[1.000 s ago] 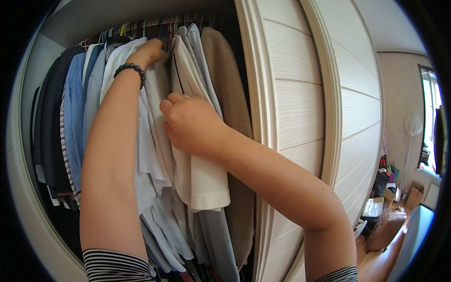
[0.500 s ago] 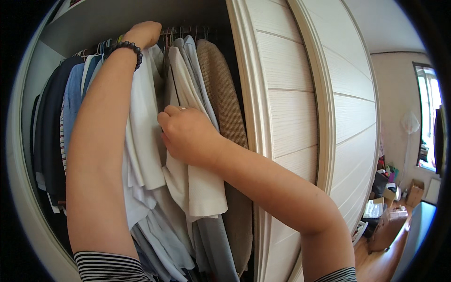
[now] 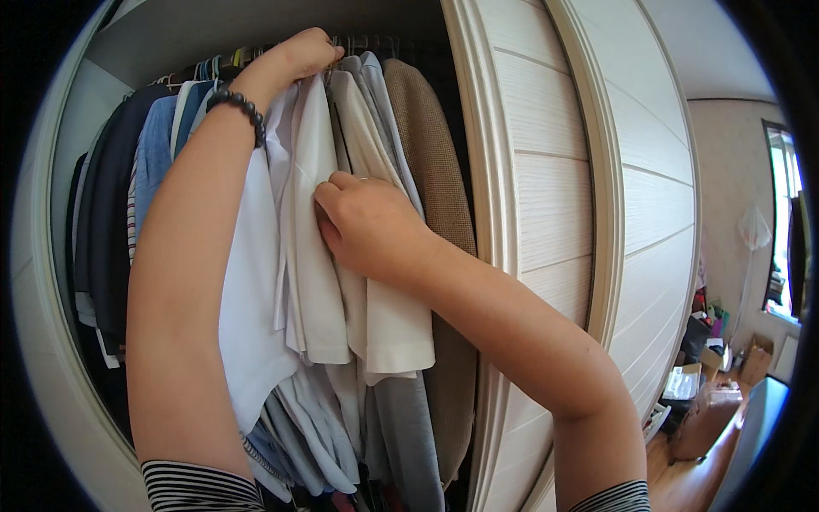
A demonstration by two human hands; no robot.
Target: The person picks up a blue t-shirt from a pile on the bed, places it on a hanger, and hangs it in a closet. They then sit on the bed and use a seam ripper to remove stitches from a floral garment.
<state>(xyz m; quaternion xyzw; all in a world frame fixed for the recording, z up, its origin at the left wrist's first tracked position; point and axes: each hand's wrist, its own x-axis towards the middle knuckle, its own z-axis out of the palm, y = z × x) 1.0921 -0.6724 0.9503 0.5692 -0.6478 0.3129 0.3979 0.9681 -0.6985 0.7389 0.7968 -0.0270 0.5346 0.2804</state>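
At the rail near the top of the wardrobe, my left hand is closed around a hanger hook; the fingertips are partly hidden. An off-white jacket hangs just below it, beside a white shirt. Lower and to the right, my right hand has its fingers curled on a cream jacket, the fingertips sunk against the cloth. Right of that hangs a brown woven jacket. Dark jackets and a blue shirt hang on the left, partly behind my left forearm.
A cream sliding door panel borders the wardrobe opening on the right. Grey and pale blue garments hang low in the middle. Beyond the doors are a brown suitcase, a cardboard box and a window.
My left hand has slid right along the rail, and the white and off-white garments have shifted right with it. My right hand stays on the cream jacket; the whole view has shifted slightly.
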